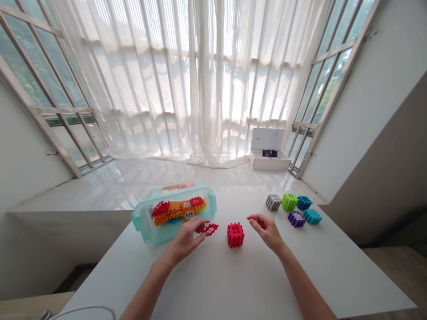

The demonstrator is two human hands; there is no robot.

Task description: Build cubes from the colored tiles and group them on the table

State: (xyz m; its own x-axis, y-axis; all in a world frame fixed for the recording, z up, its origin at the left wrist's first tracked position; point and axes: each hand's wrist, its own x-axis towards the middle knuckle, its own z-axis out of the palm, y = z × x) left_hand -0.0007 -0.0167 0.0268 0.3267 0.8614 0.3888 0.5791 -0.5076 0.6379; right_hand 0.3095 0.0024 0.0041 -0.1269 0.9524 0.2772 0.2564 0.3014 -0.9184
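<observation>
A red toothed block cube [235, 234] stands on the white table [233, 280] between my hands. My left hand [187, 238] pinches a flat red interlocking tile [209, 229] just left of the cube, beside a clear teal-rimmed bin [143, 222] that lies on its side with several orange, yellow and red tiles inside. My right hand [267, 230] hovers right of the cube, fingers curled and apart, holding nothing.
Several finished block cubes stand at the far right of the table: grey [273, 202], green [289, 202], blue [304, 202], purple [296, 218], teal [312, 216]. An open white box [268, 154] sits on the floor by the curtained windows.
</observation>
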